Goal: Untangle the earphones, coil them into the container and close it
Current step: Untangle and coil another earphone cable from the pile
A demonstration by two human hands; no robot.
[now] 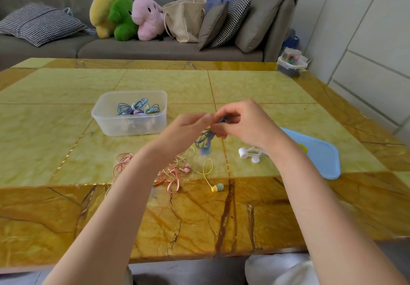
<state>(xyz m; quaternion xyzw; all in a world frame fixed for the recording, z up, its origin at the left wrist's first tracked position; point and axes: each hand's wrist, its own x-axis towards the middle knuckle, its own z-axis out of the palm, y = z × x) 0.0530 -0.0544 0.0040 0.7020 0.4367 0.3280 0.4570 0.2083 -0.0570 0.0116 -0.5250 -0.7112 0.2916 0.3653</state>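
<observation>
On the yellow marble tabletop (pixel 66 207), tangled pink and yellow earphone cords (pixel 175 173) lie nearest. Above them, the left hand (pixel 186 129) and right hand (pixel 246 125) each keep a pinching grip on blue earphones (pixel 204 140). The clear plastic container (pixel 131 112) sits at eleven o'clock, its blue lid (pixel 319 151) at three.

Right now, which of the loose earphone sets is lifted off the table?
The blue earphones, held up between both hands; the pink, yellow and white sets lie on the table.

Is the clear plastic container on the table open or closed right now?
Open. The clear container has no lid on it; coiled blue earphones show inside, and the blue lid lies flat on the table to the right.
</observation>
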